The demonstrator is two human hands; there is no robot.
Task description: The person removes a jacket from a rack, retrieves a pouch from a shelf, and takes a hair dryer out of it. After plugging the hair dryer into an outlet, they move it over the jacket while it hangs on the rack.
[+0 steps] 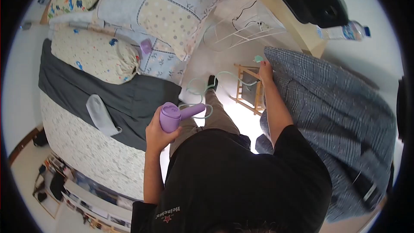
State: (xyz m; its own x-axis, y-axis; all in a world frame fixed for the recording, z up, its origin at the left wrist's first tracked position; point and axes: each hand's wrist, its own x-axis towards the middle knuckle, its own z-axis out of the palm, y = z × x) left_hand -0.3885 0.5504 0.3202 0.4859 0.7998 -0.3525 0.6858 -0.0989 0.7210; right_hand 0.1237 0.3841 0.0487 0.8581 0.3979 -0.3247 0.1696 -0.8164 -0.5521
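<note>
My left hand is wrapped round the body of a purple handheld garment steamer, its handle pointing right. From the steamer a mint-green cord loops through the air in front of my legs. At its other end, my right hand pinches a mint-green plug, held out over the floor beside a checked blue-grey cloth. A small purple cup-like piece lies on the bed among the pillows. Nearer my left arm, a light grey pouch rests on a dark grey cloth.
A wooden folding stool stands on the floor below my right hand. Ahead are a white wire rack and a pale wooden surface bearing a black case and a water bottle. The bed runs along my left.
</note>
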